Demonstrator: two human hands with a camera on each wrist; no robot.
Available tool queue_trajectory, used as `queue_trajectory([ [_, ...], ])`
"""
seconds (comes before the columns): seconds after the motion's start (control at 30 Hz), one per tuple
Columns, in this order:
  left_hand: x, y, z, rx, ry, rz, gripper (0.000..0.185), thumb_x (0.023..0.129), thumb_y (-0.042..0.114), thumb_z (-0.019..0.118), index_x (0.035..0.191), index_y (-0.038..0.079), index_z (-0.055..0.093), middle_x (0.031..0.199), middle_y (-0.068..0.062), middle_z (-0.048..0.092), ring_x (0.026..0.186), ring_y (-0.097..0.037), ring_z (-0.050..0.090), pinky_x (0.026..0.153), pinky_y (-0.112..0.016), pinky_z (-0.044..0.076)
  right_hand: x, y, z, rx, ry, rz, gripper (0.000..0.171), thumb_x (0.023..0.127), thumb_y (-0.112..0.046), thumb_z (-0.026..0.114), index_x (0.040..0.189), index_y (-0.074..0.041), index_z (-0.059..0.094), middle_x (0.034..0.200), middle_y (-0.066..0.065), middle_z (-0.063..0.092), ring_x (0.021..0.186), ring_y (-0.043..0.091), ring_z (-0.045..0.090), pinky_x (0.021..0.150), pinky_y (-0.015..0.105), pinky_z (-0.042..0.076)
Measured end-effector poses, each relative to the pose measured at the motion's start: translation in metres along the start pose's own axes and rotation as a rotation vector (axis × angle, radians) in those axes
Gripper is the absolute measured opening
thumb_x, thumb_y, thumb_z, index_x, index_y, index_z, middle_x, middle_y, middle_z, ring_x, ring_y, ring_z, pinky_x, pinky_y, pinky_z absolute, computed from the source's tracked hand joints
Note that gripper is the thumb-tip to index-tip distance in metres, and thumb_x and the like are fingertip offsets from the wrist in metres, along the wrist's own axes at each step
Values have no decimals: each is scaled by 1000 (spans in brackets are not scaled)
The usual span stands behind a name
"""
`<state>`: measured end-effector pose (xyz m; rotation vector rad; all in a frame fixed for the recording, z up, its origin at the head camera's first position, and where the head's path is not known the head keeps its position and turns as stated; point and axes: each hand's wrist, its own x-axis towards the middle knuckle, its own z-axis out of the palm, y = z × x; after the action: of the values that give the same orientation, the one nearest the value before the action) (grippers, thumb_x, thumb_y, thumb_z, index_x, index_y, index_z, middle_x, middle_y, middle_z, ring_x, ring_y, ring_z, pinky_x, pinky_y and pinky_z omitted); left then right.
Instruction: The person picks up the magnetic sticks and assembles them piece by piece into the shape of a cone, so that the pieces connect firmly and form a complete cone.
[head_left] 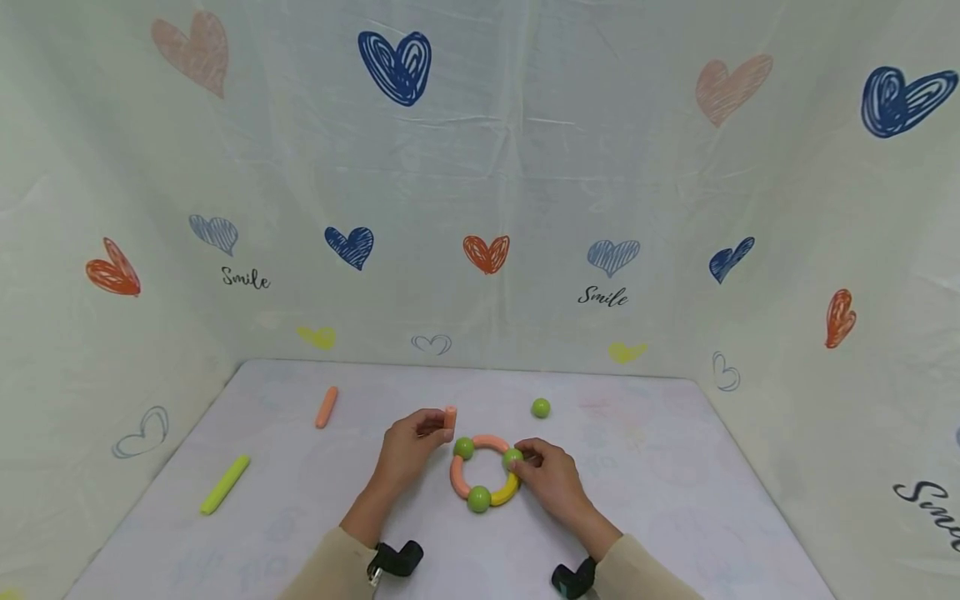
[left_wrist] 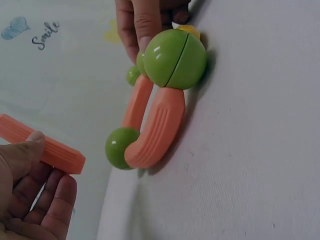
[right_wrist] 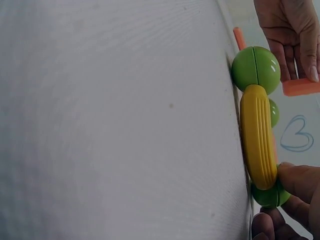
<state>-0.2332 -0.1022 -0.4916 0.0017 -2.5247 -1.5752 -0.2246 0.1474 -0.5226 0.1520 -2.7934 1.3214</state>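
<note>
Ring (head_left: 480, 477) of orange and yellow arcs with green balls flat on table (head_left: 675, 500), centre front. Right hand (head_left: 553, 479) pinching ring's right-side ball (head_left: 513, 457). Left hand (head_left: 408, 446) gripping loose orange stick (head_left: 449, 417), held just left of ring.

A: Left wrist view: your left hand (left_wrist: 30, 195) is cut off by the bottom edge, and the orange stick (left_wrist: 42, 145) runs out at the left.

B: The yellow curved piece (left_wrist: 190, 31)?

A: Mostly hidden behind the green ball (left_wrist: 175, 59). In the right wrist view your right hand (right_wrist: 295, 200) is cropped at the corner; its fingers (right_wrist: 297, 177) cover the lower ball (right_wrist: 270, 196).
</note>
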Motion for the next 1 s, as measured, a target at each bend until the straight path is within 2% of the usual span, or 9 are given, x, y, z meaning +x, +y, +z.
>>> queue_trajectory([
  [0.13, 1, 5, 9, -11, -21, 19, 26, 94, 12, 79, 120, 7, 75, 113, -6, 77, 109, -24, 72, 93, -39, 61, 0, 1, 0, 4, -3, 3, 28, 94, -24, 80, 118, -10, 75, 105, 1, 74, 85, 13, 59, 71, 24, 50],
  [0.5, 5, 10, 23, 2, -35, 3, 25, 95, 11, 79, 119, 8, 74, 112, -6, 76, 106, -22, 71, 92, -38, 61, 0, 0, -1, -1, -20, 4, 31, 94, -25, 80, 120, -9, 75, 106, 1, 73, 88, 13, 59, 73, 25, 52],
  [0.83, 6, 7, 27, -5, -55, -3, 26, 94, 11, 79, 119, 8, 74, 112, -6, 76, 106, -22, 71, 92, -38, 61, -1, 0, -1, 1, -18, 18, 31, 94, -25, 79, 120, -9, 75, 106, 1, 73, 87, 14, 59, 73, 25, 52],
  [1.0, 4, 5, 28, 37, -69, -28, 27, 95, 13, 79, 121, 9, 73, 114, -6, 75, 107, -22, 70, 93, -39, 61, -1, -2, -2, -10, -36, 31, 34, 94, -25, 79, 124, -10, 74, 110, 2, 73, 88, 14, 57, 71, 26, 50],
])
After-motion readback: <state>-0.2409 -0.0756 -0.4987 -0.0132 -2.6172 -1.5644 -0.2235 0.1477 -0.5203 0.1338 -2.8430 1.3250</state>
